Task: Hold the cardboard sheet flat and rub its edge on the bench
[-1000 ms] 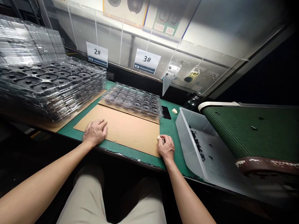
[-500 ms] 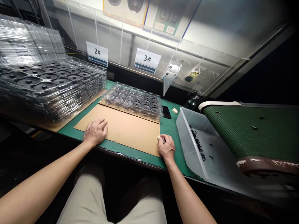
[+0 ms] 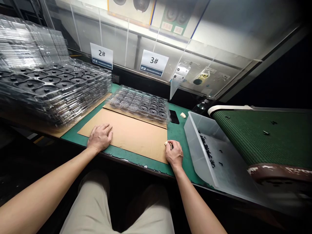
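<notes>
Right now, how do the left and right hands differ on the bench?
The left hand lies flat and open, palm down, on the cardboard sheet; the right hand is curled, pinching a small pale piece at the sheet's right edge. The left holds nothing; the right does. Both rest near the bench's front edge.

Factory workstation: conveyor belt (image 3: 265, 136); stacked trays (image 3: 53, 87)

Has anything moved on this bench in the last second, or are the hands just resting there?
Nothing visibly changed. The left hand still lies flat on the cardboard sheet, and the right hand still rests at the sheet's right edge with a small pale piece at its fingers.
</notes>
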Tool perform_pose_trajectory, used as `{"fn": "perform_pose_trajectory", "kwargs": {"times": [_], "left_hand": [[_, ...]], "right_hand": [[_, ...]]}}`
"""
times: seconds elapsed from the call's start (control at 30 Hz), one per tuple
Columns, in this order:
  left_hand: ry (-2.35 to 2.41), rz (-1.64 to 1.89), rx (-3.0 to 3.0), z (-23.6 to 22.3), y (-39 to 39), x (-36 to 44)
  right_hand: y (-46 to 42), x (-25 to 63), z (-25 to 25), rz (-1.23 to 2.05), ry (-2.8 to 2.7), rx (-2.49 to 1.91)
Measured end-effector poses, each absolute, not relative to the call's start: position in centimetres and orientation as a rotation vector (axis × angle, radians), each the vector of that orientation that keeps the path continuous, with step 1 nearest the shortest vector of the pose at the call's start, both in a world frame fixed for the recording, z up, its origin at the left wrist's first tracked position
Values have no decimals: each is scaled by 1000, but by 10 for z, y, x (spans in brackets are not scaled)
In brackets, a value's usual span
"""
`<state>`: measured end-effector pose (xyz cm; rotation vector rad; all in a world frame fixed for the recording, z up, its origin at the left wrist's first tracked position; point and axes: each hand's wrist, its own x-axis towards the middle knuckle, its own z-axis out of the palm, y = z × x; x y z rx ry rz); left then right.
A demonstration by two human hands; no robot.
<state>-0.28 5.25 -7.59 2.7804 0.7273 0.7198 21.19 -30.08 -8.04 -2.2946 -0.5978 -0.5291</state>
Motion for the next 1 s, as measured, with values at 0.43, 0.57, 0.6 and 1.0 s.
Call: {"fn": "perform_pose_trajectory", "kwargs": {"times": [0.43, 0.57, 0.6, 1.0], "left_hand": [[751, 692, 2769, -72, 50, -4], [750, 686, 2772, -72, 49, -4], [751, 685, 2773, -71, 49, -4], [758, 683, 2769, -71, 48, -4]], "right_hand": [[-300, 212, -79, -514, -593, -2301], [-300, 212, -79, -512, -597, -2296], [-300, 212, -79, -512, -599, -2296], [-301, 214, -81, -522, -605, -2295]]}}
